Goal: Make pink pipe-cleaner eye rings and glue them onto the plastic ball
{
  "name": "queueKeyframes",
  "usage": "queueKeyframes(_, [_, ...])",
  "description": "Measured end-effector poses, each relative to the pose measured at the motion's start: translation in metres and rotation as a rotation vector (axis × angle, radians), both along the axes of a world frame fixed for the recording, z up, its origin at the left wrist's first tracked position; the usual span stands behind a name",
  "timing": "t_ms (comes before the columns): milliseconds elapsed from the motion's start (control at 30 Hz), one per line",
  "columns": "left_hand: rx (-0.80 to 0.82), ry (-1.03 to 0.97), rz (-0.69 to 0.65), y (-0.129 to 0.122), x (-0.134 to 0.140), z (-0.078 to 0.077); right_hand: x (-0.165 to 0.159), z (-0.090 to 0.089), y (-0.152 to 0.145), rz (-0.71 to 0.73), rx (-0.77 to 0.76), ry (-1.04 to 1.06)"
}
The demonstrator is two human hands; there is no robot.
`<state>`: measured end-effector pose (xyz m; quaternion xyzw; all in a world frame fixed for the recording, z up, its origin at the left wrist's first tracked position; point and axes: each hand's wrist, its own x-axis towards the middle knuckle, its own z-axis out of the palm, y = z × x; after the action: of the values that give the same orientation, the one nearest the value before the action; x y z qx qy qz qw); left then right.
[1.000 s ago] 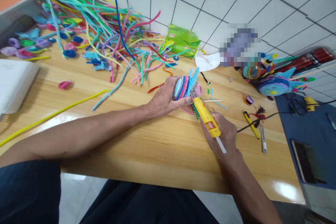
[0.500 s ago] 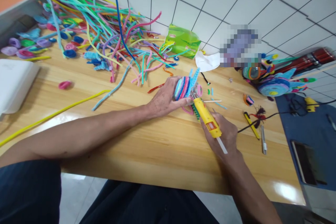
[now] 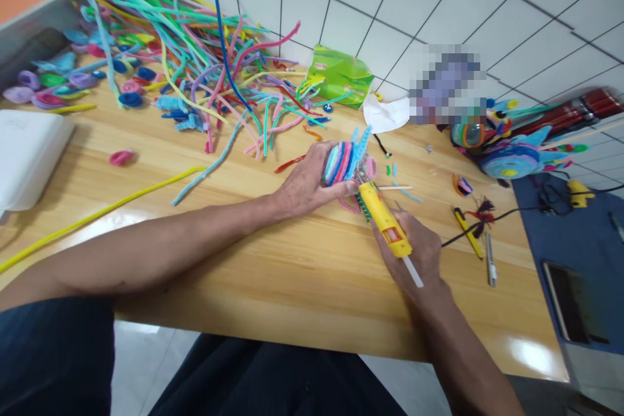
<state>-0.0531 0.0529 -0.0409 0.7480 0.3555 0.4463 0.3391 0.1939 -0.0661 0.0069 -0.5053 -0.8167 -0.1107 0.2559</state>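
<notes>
A striped pipe-cleaner figure (image 3: 340, 164), banded in blue, pink and teal with light blue spikes on top, is gripped by my left hand (image 3: 312, 179). My right hand (image 3: 412, 247) is closed round a yellow hot glue gun (image 3: 385, 218), a white glue stick jutting from its rear. The gun's nozzle meets the right side of the figure; whether it touches cannot be made out. A pink loop (image 3: 371, 167) shows just beyond the nozzle. Part of a green ridged piece (image 3: 363, 207) is visible below, mostly covered by the gun and hand.
Many loose pipe cleaners (image 3: 195, 32) pile up at the back left. A green packet (image 3: 340, 76) leans by the tiled wall. Right of my hand lie a yellow pencil-like tool (image 3: 468, 234) and a craft knife (image 3: 490, 261). The gun's black cord (image 3: 482, 225) runs right.
</notes>
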Motion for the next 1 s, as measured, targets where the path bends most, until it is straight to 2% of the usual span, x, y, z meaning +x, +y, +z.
queueKeyframes(133, [-0.001,-0.01,-0.012,0.0003,-0.0013,0.0,-0.0012,-0.0008,0.0,-0.06,0.023,-0.015])
queueKeyframes(567, [0.01,-0.003,0.0,0.0006,-0.0001,-0.0014,-0.0034,0.0025,0.0031,0.04,0.057,-0.02])
queueKeyframes(833, [0.018,-0.005,-0.002,0.0006,-0.0003,-0.0023,-0.004,0.0034,0.003,0.036,0.062,-0.031])
queueKeyframes(1000, [0.016,-0.005,0.001,0.0005,-0.0005,-0.0032,-0.0014,0.002,0.0012,-0.022,0.064,-0.032])
